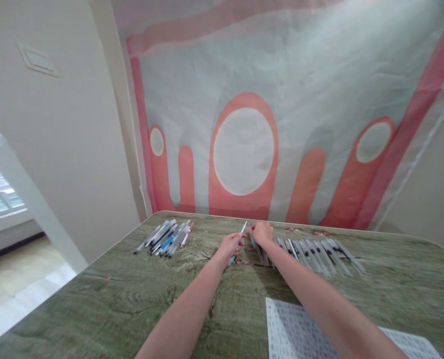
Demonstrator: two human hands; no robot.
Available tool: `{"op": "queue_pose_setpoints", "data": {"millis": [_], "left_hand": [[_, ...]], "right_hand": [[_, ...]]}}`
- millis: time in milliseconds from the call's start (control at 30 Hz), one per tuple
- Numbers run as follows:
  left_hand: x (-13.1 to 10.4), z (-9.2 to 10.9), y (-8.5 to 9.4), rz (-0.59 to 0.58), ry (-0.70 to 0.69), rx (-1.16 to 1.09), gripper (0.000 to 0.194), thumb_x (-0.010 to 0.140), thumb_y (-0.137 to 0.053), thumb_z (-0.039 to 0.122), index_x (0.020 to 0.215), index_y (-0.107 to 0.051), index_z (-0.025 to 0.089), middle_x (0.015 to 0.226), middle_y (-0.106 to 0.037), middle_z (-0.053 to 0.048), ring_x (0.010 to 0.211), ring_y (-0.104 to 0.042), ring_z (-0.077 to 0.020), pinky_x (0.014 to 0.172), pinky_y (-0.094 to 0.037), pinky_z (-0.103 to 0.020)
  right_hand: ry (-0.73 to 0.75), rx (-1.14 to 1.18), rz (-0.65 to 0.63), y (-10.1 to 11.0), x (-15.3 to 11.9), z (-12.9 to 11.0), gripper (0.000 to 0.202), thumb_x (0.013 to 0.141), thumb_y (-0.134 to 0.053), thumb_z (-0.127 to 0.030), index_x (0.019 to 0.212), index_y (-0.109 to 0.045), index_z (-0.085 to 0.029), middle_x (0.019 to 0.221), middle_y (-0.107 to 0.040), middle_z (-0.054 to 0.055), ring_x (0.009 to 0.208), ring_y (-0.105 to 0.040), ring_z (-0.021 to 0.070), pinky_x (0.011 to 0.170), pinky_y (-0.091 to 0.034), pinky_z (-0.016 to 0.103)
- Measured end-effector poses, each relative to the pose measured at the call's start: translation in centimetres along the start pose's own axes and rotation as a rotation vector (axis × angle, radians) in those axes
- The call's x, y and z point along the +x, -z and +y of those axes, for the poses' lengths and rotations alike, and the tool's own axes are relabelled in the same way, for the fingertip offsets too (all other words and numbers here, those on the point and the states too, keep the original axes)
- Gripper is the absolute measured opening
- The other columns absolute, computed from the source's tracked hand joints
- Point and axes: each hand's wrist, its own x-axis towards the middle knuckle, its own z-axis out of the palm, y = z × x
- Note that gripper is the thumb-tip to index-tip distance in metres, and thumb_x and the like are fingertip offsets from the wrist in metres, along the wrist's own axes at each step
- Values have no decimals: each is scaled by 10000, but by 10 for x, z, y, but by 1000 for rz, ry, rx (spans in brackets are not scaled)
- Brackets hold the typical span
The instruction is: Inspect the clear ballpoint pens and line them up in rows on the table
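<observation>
Near the table's far edge, my left hand (pixel 230 247) is closed on a slim pen (pixel 243 227) with a white upper end and a blue lower end. Just to its right, my right hand (pixel 261 232) has its fingers bent together by a light-blue item at the left end of a row of pens (pixel 315 254). Whether those fingers grip anything is too small to tell. The row's pens lie side by side, slanting, partly behind my right forearm. A loose pile of pens (pixel 167 238) lies on the left of the table.
The wood-grain table (pixel 132 299) spreads beneath everything. A printed sheet (pixel 285 326) lies at the near right, partly under my right forearm. Behind the table hangs a grey and red patterned backdrop (pixel 244 149). A wall with a switch (pixel 38 61) stands at left.
</observation>
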Motion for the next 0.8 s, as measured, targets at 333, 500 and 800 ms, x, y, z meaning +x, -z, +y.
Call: {"op": "queue_pose_setpoints", "data": {"millis": [333, 500, 800], "left_hand": [[-2, 2, -2, -7, -8, -57, 405, 718, -478, 438, 977, -549, 134, 610, -412, 34, 378, -237, 3, 375, -109, -155], [-4, 4, 0, -54, 27, -52, 466, 707, -466, 505, 908, -575, 99, 631, -445, 12, 404, -267, -2, 374, -134, -151], [8, -4, 5, 47, 52, -209, 276, 775, -445, 324, 874, -552, 90, 642, -520, -22, 435, -378, -29, 368, -238, -138]], "right_hand": [[-76, 786, -435, 15, -9, -19, 193, 652, -559, -326, 693, -610, -144, 604, -602, 19, 511, -509, 98, 422, -307, 178], [-135, 880, -365, 20, -7, -21, 235, 638, -575, -368, 631, -587, -133, 518, -534, -10, 453, -436, 66, 386, -263, 162], [-78, 730, -157, 31, 11, -1, 285, 690, -525, -382, 790, -591, -123, 645, -596, 24, 504, -475, 81, 460, -346, 190]]}}
